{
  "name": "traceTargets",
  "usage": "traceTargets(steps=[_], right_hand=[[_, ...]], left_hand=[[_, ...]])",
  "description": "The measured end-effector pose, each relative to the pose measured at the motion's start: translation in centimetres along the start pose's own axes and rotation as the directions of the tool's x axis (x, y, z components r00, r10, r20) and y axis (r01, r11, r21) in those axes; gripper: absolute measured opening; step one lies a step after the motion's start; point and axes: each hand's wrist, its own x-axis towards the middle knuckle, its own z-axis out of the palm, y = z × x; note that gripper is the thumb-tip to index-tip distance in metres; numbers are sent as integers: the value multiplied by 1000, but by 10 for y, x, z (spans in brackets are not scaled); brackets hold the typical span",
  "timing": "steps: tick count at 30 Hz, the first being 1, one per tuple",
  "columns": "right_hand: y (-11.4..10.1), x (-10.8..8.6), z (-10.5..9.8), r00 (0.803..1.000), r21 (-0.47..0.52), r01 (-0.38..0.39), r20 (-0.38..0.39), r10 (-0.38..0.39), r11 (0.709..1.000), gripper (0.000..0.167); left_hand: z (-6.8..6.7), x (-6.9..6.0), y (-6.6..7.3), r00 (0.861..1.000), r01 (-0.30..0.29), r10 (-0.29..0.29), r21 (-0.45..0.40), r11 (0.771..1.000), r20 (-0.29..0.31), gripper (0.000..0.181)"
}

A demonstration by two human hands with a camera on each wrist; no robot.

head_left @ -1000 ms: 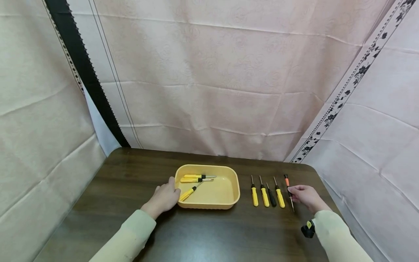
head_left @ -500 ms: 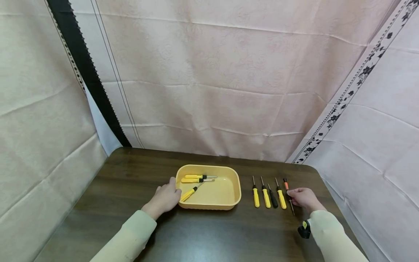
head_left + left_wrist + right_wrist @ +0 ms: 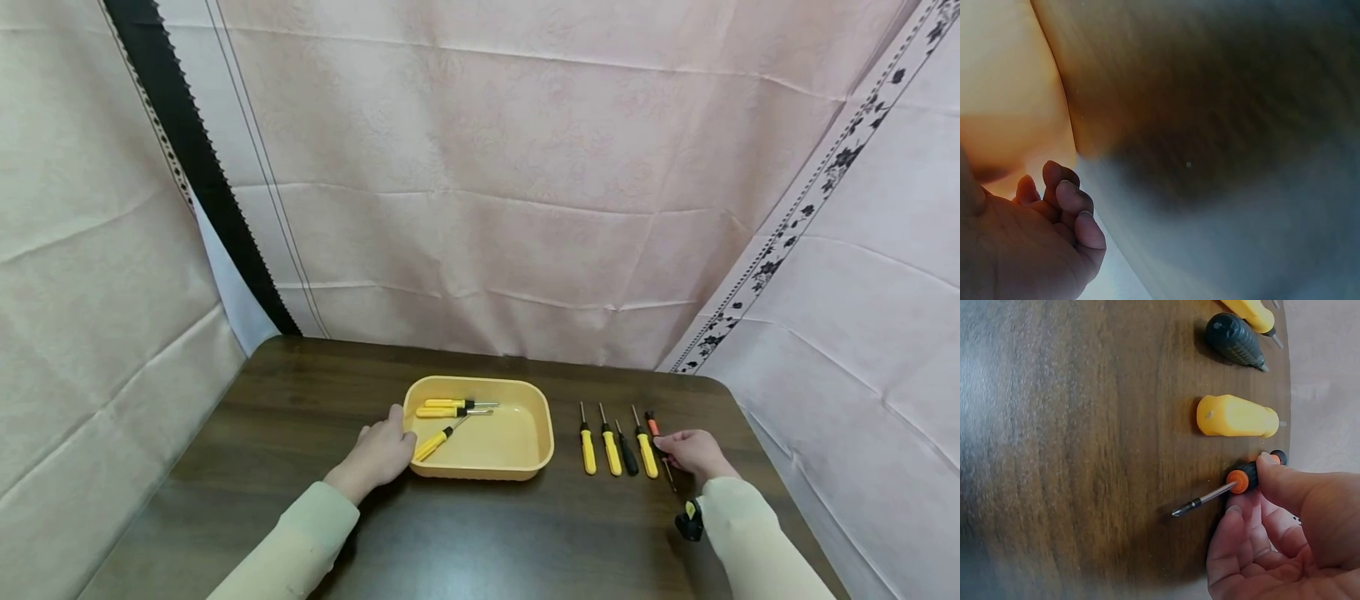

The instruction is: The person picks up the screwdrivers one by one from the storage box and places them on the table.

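Note:
My left hand (image 3: 378, 450) (image 3: 1035, 244) is at the left end of a yellow tray (image 3: 546, 417) (image 3: 1010, 69), its fingers curled at the tray's wall. Inside the tray, towards the left, lie three yellow-handled screwdrivers (image 3: 442, 412). At the right of the table, my right hand (image 3: 697, 454) (image 3: 1291, 519) pinches an orange-and-black screwdriver (image 3: 652, 425) (image 3: 1244, 478) by its handle between thumb and fingers. In the right wrist view its metal tip points away from the palm, low over the wood. Left of it is a yellow-handled screwdriver (image 3: 647, 454) (image 3: 1235, 415), not touching it.
Further left in the same row are a black screwdriver (image 3: 627, 454) (image 3: 1232, 340) and two more yellow-handled ones (image 3: 611, 450), (image 3: 587, 450). The brown table (image 3: 465, 542) ends at a pale cloth (image 3: 487, 208) behind, with cloth at both sides too.
My right hand has shifted slightly left with the orange-and-black screwdriver, bringing it closer to the neighbouring yellow-handled one. My left hand and the tray show no clear movement.

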Motion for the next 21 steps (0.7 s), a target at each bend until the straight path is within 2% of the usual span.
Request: traceTargets(steps=[4,11,21], right_hand=[[1,2,2,1000,-20,7,-1,-7,1000,25],[2,3,1,1000,-58,-28,7,28,998,28],[1,5,0,997,-13,-76,-5,76,997,30]], left_hand=[[1,1,-3,1000,-11,11,4,1000,-8,56],[3,2,-5,1000,-21,21,7,1000,-10,57],[2,2,-3,1000,-25,25,1,1000,-13,56]])
